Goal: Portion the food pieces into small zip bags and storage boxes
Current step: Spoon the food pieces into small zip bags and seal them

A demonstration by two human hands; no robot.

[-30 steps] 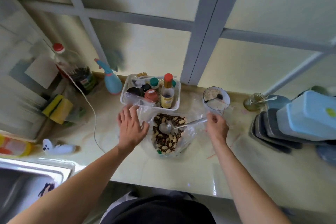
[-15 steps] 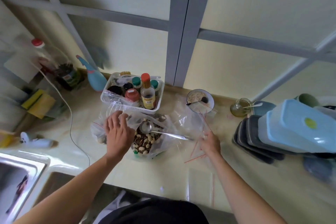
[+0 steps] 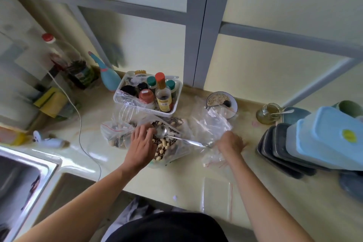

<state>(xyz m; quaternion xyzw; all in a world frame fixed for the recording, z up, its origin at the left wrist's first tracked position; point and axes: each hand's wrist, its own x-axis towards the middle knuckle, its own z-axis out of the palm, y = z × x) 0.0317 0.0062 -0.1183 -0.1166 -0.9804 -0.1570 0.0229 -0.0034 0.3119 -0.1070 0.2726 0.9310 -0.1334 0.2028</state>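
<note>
The large clear plastic bag of peanuts and striped seeds (image 3: 167, 145) is lying open on the pale glossy worktop (image 3: 176, 179), limp and slippery, so gripping its rim seems best. The left hand (image 3: 140, 143) is pressing down, fingers spread, on that rim. The right hand (image 3: 229, 142) is reaching palm-down onto a small clear zip bag (image 3: 213, 124), apparently pinching it beside the long metal spoon (image 3: 172, 135).

White condiment basket (image 3: 121, 102) against wall, blue spray bottle (image 3: 108, 78) left, sink (image 3: 17, 180) far left, perhaps sponges (image 3: 52, 100)
</note>
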